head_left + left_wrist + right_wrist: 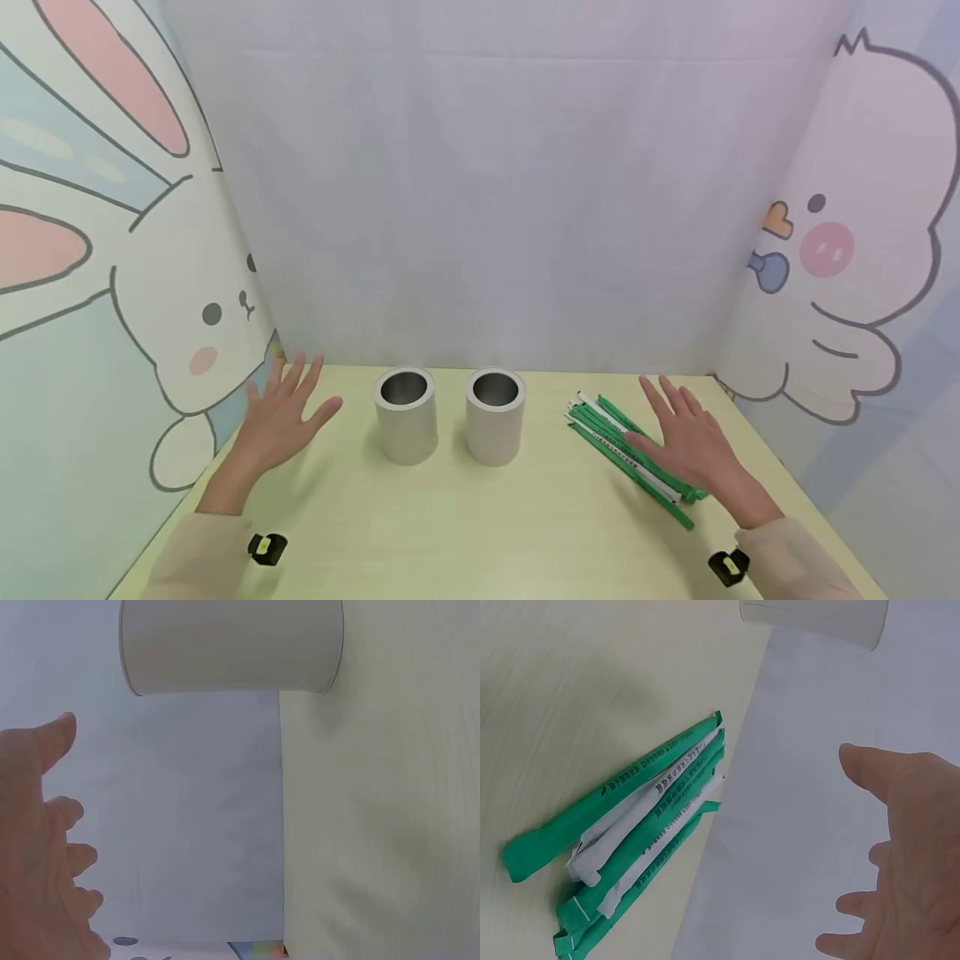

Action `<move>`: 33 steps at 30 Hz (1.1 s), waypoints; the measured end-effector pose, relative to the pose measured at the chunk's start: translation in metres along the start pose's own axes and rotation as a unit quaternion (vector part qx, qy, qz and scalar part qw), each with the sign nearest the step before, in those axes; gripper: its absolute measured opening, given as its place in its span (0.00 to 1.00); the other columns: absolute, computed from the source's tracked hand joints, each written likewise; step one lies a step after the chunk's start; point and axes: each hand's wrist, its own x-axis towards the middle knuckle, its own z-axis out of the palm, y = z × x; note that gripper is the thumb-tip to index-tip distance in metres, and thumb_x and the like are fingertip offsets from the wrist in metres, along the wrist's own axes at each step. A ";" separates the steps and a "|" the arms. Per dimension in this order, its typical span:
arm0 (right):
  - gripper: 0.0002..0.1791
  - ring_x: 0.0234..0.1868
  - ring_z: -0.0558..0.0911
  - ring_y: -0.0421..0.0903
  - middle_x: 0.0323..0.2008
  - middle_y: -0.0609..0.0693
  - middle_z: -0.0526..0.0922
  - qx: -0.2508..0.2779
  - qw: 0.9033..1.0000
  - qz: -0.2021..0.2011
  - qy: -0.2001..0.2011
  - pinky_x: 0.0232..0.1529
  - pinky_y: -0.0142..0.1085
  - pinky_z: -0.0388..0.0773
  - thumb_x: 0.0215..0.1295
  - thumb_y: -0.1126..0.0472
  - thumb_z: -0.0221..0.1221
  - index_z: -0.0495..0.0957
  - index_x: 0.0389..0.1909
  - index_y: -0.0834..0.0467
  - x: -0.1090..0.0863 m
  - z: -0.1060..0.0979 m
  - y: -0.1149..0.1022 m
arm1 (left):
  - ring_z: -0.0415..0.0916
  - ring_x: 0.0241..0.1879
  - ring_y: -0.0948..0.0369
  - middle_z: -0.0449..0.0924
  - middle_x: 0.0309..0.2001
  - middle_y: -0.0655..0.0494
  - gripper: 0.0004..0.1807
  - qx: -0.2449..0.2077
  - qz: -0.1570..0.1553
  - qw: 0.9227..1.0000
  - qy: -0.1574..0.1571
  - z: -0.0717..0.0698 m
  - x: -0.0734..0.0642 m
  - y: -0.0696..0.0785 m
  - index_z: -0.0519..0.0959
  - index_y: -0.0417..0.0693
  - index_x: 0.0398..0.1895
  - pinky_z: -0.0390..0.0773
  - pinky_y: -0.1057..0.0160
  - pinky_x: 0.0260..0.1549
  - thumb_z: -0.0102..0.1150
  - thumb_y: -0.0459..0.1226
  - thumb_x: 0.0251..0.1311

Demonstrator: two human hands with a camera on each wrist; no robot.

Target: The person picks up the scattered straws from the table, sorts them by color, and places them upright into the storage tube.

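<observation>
Two pale cylindrical cups with dark, hollow insides stand upright side by side on the table: the left cup (408, 433) and the right cup (493, 435). My left hand (279, 423), fingers spread, hovers over the table to the left of the left cup and holds nothing. On the right lies a loose pile of green and white paper-wrapped sticks (641, 825) with dark printing along them. Over this pile my right hand (686, 442) is held with fingers extended, also holding nothing; in the head view it overlaps part of the wrapped sticks.
The light yellow table (450, 533) ends at a plain pale curtain (495, 208) behind the cups. Side panels carry a cartoon rabbit (180, 333) on the left and a cartoon chick (862, 250) on the right. Both forearms wear beige sleeves and black wrist devices.
</observation>
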 end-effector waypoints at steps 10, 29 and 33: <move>0.36 0.61 0.76 0.75 0.67 0.72 0.73 0.085 0.996 -0.019 0.008 0.45 0.67 0.83 0.70 0.52 0.70 0.73 0.72 0.64 0.006 0.002 -0.013 | 0.39 0.84 0.34 0.40 0.87 0.40 0.46 -0.194 -0.012 0.981 -0.027 0.014 0.010 0.015 0.42 0.49 0.88 0.47 0.22 0.74 0.49 0.57 0.81; 0.26 0.45 0.85 0.59 0.51 0.65 0.85 0.177 0.983 -0.005 -0.055 0.42 0.54 0.85 0.70 0.60 0.69 0.78 0.65 0.67 0.018 0.023 -0.033 | 0.49 0.82 0.37 0.45 0.86 0.44 0.43 -0.373 -0.065 0.924 -0.061 0.046 0.015 0.035 0.43 0.63 0.89 0.62 0.28 0.73 0.49 0.58 0.80; 0.25 0.43 0.85 0.56 0.50 0.65 0.85 0.181 0.982 0.008 -0.060 0.42 0.53 0.85 0.70 0.61 0.69 0.79 0.63 0.66 0.019 0.029 -0.035 | 0.49 0.83 0.38 0.46 0.86 0.46 0.43 -0.387 -0.078 0.917 -0.058 0.048 0.017 0.040 0.44 0.65 0.88 0.62 0.29 0.74 0.51 0.59 0.79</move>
